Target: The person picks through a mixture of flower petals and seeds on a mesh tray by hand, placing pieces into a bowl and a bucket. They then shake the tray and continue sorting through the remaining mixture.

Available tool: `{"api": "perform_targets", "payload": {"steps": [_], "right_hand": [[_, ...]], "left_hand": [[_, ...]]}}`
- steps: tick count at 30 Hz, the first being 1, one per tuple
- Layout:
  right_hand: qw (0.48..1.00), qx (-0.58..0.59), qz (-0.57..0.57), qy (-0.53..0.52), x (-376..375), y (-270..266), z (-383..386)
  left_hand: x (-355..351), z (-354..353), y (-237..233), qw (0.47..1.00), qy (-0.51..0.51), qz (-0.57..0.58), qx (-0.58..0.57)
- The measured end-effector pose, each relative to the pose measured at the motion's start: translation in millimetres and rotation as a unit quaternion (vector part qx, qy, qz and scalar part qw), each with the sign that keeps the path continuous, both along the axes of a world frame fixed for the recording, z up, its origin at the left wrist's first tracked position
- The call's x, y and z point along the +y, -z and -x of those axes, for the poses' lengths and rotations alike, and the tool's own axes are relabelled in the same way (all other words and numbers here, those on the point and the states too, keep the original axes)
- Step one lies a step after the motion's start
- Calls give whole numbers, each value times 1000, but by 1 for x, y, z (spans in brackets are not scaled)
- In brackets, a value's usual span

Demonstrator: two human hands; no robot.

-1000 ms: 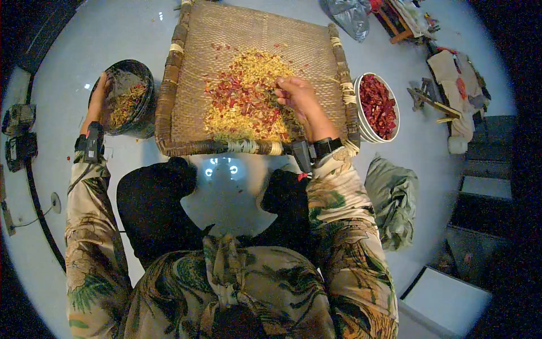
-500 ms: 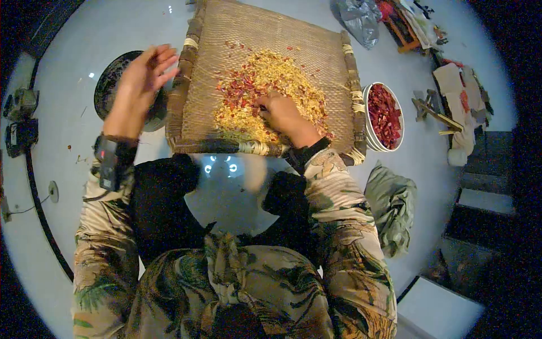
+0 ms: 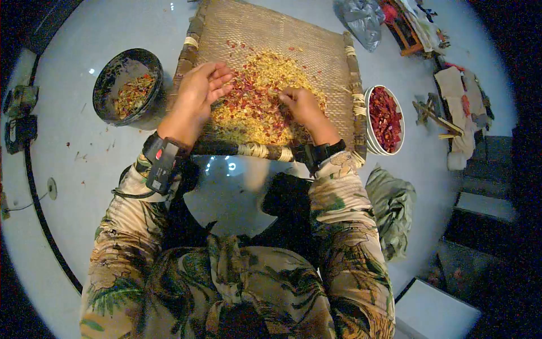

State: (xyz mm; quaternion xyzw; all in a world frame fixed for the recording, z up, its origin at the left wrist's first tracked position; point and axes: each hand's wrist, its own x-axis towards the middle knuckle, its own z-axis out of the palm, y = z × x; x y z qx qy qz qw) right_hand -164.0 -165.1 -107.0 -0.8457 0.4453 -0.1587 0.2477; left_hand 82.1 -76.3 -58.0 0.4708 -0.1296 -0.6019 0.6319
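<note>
A woven tray with a dark wooden frame lies before my knees. On it spreads a heap of yellow seeds mixed with red dried chili pieces. My left hand hovers over the heap's left side, palm turned inward, fingers loosely apart with nothing seen in them. Over the right part of the heap, my right hand has thumb and fingertips pinched together. Whatever lies between those fingertips is too small or hidden to make out.
Left of the tray stands a black bucket with a mix of seeds and red and green bits inside. A white bucket of red chili pieces is at the right. Crumpled green cloth lies below it; a grey plastic bag lies farther off.
My left hand has moved right, from beside the black bucket to above the heap, uncovering the bucket's contents. My right hand has risen from the heap and shifted slightly right.
</note>
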Motion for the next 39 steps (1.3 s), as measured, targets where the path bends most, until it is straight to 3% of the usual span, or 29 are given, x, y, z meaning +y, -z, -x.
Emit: {"api": "perform_targets", "payload": {"steps": [8,11,12,18,22,25,28,31,35,36,38,39], "right_hand": [[975,174,40,129,-28,-15,44],[969,137,74,189,-40,1,89],[965,155,34,207,-41,1,97],[955,247,102,131,-45,54,110],[951,250,-69,171,-18,22,58],[962,249,2,116,-5,23,28],[986,154,51,-27,9,15,15],[995,53,53,-69,10,0,18],[968,225,-42,102,4,-21,67],[971,231,20,62,-8,20,109],[967,253,23,29,-12,54,140],[961,270,-37,36,2,40,137]], "left_hand": [[-12,21,21,998,61,-8,-23],[-10,23,12,997,59,-9,-42],[-10,23,11,997,58,-15,-43],[-9,20,15,996,75,-1,-42],[-5,25,10,996,71,3,-56],[0,30,-4,997,49,-2,-66],[-5,26,4,996,66,4,-60],[-4,28,0,996,64,4,-57],[-4,24,2,997,60,2,-52],[-3,23,-2,997,57,5,-53],[2,28,-14,997,51,9,-54],[2,28,-14,997,59,18,-45]]}}
